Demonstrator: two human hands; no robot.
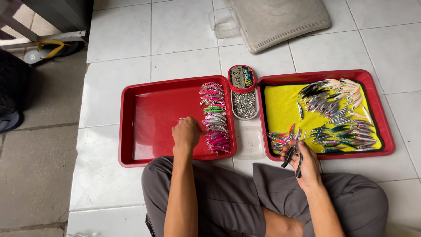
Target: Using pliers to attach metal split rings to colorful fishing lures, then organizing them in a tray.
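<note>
Red tray (149,109) under left hand (186,133); its fingertips hidden; right hand (305,159) grips pliers (294,154).

- The left hand (186,133) covers whatever its fingertips touch in the left red tray (153,123).
- The small metal pieces in the white tub (244,105) are too tiny to identify.
- The cushion (280,19) is cut off by the top edge.

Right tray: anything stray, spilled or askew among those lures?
One silver lure lies alone on the yellow mat of the right tray, apart from the heaps. Nothing looks spilled; the small metal parts stay inside their clear tub.
</note>
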